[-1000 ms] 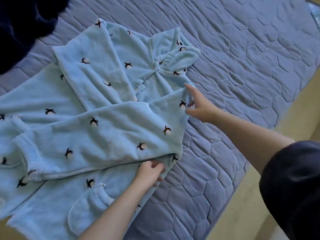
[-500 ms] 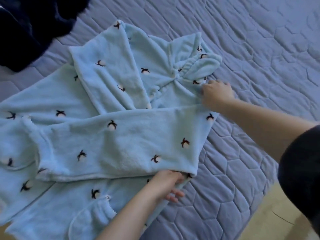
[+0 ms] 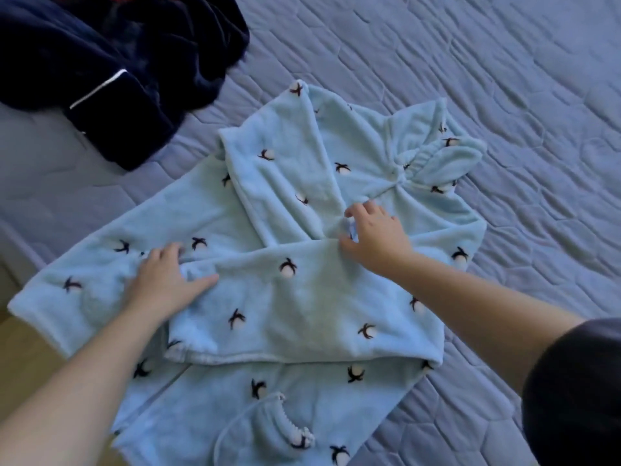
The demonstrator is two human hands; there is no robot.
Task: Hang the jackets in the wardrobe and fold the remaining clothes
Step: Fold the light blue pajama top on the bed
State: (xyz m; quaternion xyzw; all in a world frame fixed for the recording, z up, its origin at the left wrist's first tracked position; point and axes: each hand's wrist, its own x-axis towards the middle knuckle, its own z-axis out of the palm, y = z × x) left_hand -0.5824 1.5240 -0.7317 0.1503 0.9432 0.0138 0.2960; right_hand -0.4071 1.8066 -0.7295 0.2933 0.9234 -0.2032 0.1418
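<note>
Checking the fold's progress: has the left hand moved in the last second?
Yes. The left hand went leftward along the folded sleeve, from right of the pocket to the cuff.

The dark garment (image 3: 100, 62) is cut off by the top edge; the blue garment (image 3: 302, 314) by the bottom one.

- One light-blue fleece garment (image 3: 336, 391), dotted with small dark-and-white motifs.
- Two sleeves on it: upper sleeve (image 3: 279, 173) and lower sleeve (image 3: 302, 311).
- One frilled pocket (image 3: 268, 428).
- One dark navy garment (image 3: 111, 62).
- One quilted grey-blue bedspread (image 3: 504, 79).
- Two bare hands: left hand (image 3: 161, 284) and right hand (image 3: 376, 233).
</note>
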